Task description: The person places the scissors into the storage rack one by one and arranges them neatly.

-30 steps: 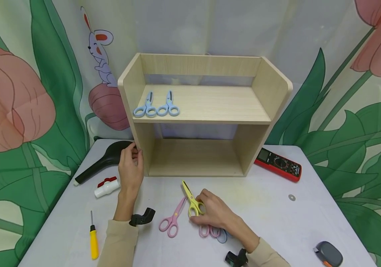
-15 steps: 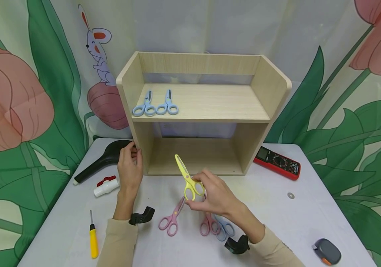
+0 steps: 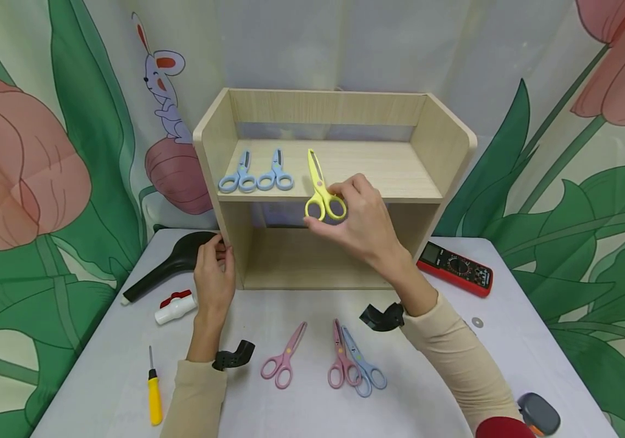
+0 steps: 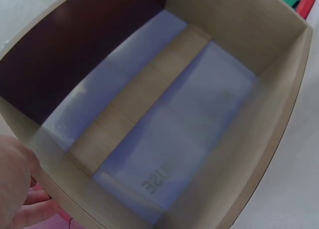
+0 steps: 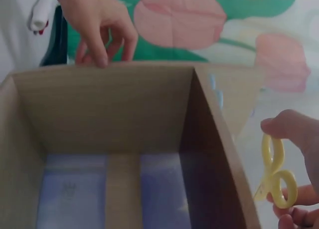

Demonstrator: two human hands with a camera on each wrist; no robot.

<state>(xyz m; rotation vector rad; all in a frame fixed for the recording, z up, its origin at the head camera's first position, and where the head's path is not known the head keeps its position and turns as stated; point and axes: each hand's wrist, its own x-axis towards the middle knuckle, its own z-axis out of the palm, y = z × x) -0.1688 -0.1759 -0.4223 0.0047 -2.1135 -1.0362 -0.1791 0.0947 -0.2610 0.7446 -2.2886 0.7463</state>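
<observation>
- Two pale blue scissors (image 3: pixel 256 172) already lie on the upper board of the light wooden two-tier shelf (image 3: pixel 455 152); the yellow plastic scissors (image 3: pixel 320 188) would sit best just beside them, blade tips toward the back.
- Right hand (image 3: pixel 364 222) pinches the yellow handle loops at the board's front edge.
- Left hand (image 3: pixel 214 274) grips the shelf's left wall.
- Pink scissors (image 3: pixel 283 356) lie on the white table (image 3: pixel 455 365), a red multimeter (image 3: pixel 456 268) beside the shelf; nothing blocks the board.
</observation>
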